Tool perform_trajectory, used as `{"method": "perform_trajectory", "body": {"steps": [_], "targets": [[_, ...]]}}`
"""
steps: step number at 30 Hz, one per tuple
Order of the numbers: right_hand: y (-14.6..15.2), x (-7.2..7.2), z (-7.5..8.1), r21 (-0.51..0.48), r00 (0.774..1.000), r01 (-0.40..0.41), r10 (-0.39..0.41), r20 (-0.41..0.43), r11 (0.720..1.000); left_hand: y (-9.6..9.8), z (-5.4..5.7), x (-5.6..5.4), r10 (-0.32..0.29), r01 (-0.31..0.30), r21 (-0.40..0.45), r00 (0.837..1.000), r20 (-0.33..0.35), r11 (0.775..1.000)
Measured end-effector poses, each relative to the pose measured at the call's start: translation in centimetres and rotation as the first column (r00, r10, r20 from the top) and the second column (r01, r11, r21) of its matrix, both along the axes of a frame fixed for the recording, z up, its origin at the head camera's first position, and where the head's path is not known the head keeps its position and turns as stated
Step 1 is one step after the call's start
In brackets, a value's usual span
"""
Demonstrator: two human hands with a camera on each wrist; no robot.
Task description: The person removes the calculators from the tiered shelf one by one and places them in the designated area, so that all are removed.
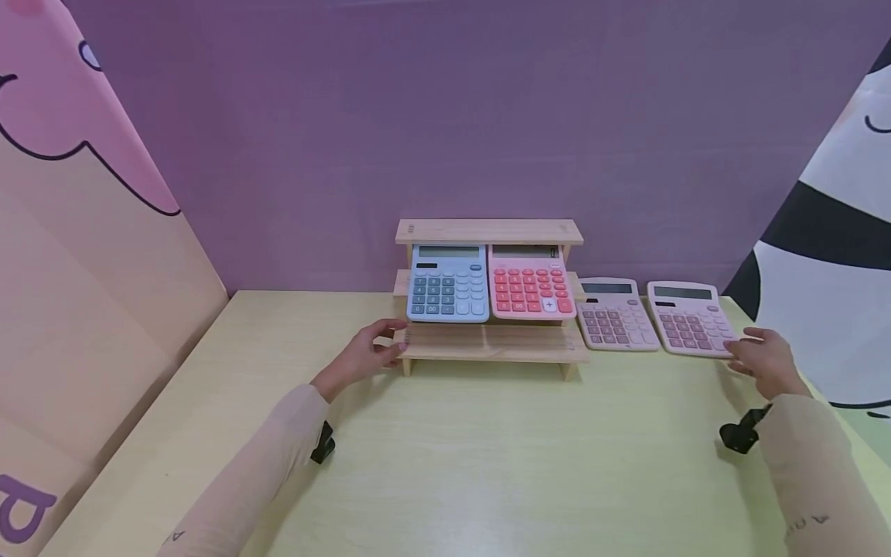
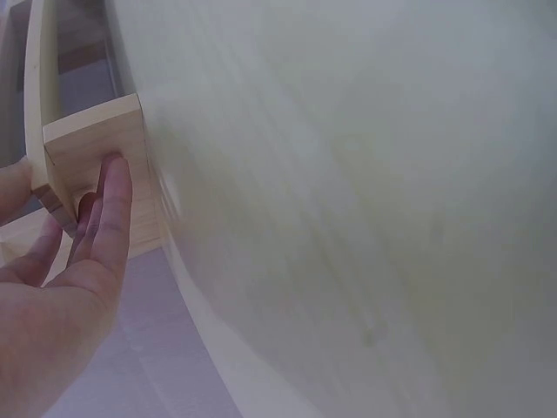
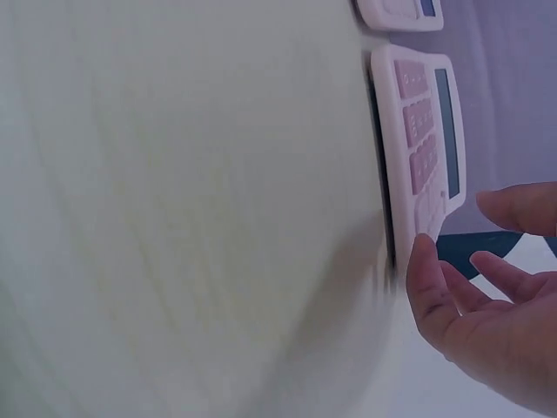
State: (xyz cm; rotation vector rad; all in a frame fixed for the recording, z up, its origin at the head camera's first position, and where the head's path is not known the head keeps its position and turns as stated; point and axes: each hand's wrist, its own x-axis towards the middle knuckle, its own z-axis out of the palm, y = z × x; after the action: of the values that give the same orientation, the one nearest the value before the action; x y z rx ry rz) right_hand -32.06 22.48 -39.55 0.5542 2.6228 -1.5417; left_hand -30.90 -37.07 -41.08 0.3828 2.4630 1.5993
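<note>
My left hand (image 1: 362,356) is at the left end of a wooden tiered rack (image 1: 494,343). In the left wrist view its thumb lies on the lowest board's edge, with the fingers under it against the side leg (image 2: 96,131). My right hand (image 1: 768,361) is beside the near right corner of a pale pink calculator (image 1: 689,321). Its thumb and fingers stand apart, and one fingertip overlaps the calculator's corner in the right wrist view. A blue calculator (image 1: 448,286) and a pink calculator with red keys (image 1: 532,285) lean side by side on the rack's middle tier.
Another pale pink calculator (image 1: 616,316) lies flat between the rack and the rightmost one. The light wooden table (image 1: 487,464) reaches back to a purple wall (image 1: 445,116). Printed cartoon panels stand at the left and right sides.
</note>
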Motion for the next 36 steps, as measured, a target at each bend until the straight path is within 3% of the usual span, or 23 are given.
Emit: {"method": "perform_trajectory", "body": {"steps": [12,27,36], "targets": [[-1.5,0.3,-0.1,-0.004,0.995,-0.07,0.069,-0.074,0.998,0.3,0.2,0.1,0.008,-0.008,0.013,1.0,-0.001,1.0],[-5.9,0.7,0.4,0.003,0.961,-0.228,0.226,-0.159,0.974,0.1,0.2,0.2,0.001,-0.001,0.004,1.0,0.0,1.0],[-8.5,0.8,0.0,0.0,0.933,-0.285,0.277,-0.232,0.959,0.0,0.1,0.1,-0.007,0.007,0.001,1.0,-0.009,1.0]]}}
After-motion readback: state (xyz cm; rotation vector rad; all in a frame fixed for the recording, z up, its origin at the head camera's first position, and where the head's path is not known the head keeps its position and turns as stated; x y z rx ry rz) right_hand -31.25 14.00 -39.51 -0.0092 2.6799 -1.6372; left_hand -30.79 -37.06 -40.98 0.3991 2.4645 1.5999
